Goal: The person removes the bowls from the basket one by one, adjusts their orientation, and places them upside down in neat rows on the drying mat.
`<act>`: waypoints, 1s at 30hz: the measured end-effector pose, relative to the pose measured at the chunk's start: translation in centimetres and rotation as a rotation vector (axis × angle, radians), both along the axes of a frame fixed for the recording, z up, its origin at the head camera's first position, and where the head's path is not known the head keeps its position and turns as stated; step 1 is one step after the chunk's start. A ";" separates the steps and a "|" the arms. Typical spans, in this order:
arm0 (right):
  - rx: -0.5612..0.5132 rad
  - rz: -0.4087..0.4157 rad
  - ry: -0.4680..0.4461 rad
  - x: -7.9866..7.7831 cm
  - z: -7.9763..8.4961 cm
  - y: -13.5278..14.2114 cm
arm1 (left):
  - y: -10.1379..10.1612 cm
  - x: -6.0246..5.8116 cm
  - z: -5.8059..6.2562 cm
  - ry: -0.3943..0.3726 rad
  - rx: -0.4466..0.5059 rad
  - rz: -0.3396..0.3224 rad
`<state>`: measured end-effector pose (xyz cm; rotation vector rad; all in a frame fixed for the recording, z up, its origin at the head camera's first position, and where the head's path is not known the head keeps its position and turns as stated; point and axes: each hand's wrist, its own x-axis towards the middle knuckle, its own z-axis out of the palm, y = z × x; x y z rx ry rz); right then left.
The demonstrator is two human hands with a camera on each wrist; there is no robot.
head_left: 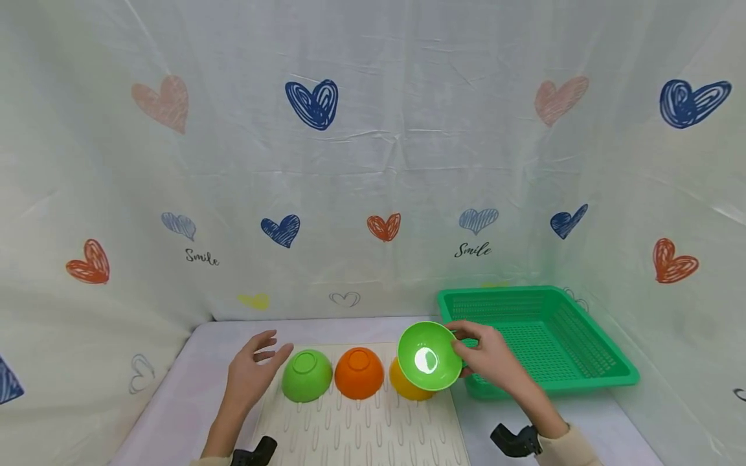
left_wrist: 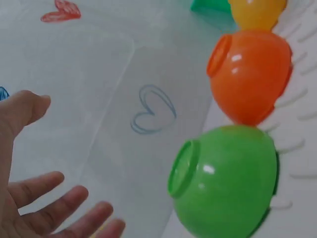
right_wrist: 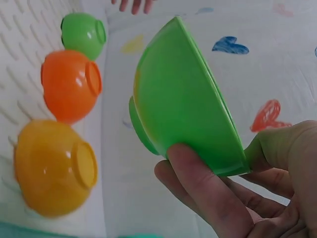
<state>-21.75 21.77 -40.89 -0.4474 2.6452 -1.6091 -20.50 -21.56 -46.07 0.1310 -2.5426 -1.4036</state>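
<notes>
My right hand (head_left: 486, 353) pinches a light green bowl (head_left: 430, 356) by its rim, thumb inside and fingers beneath, as the right wrist view shows. The bowl is tilted, its inside facing the head camera, and it partly hides a yellow bowl (head_left: 410, 387). An orange bowl (head_left: 359, 373) and another green bowl (head_left: 306, 376) stand upside down in a row with the yellow one on a white ridged mat (head_left: 373, 427). My left hand (head_left: 254, 369) hovers left of the upturned green bowl, fingers spread, holding nothing.
A green perforated basket (head_left: 588, 385) stands at the right of the table, behind and beside my right hand. The white table (head_left: 192, 382) meets a curtain (head_left: 379, 162) printed with hearts at the back and sides.
</notes>
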 end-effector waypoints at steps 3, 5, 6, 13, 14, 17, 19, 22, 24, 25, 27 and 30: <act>-0.041 0.037 0.000 0.5 -0.4 -1.3 | 1.8 0.7 0.8 0.071 0.162 -0.097; -0.078 0.046 -0.013 0.9 -0.7 -2.1 | 3.1 1.1 1.0 0.079 0.276 -0.180; -0.095 0.051 -0.021 1.0 -0.9 -2.6 | 3.8 1.3 1.1 0.068 0.332 -0.215; -0.152 0.059 -0.069 2.1 -2.0 -4.8 | 8.7 2.0 0.0 -0.127 0.481 -0.490; -0.154 0.064 -0.070 2.2 -2.1 -5.0 | 9.3 2.1 -0.3 -0.162 0.501 -0.550; -0.163 0.092 -0.080 2.5 -2.5 -5.4 | 10.4 2.6 -1.4 -0.254 0.602 -0.686; -0.169 0.115 -0.091 2.7 -2.8 -5.7 | 10.9 2.8 -1.9 -0.309 0.672 -0.731; -0.182 0.131 -0.108 2.9 -3.3 -5.9 | 11.3 2.9 -2.7 -0.377 0.749 -0.759; -0.194 0.139 -0.118 3.1 -3.6 -6.0 | 11.3 3.0 -3.1 -0.417 0.787 -0.767; -0.201 0.145 -0.122 3.1 -3.8 -6.1 | 11.3 3.0 -3.4 -0.435 0.807 -0.764; -0.210 0.156 -0.129 3.3 -4.0 -6.1 | 11.2 3.0 -3.9 -0.460 0.850 -0.770; -0.208 0.175 -0.140 3.5 -4.4 -6.1 | 11.0 3.1 -4.5 -0.475 0.902 -0.780</act>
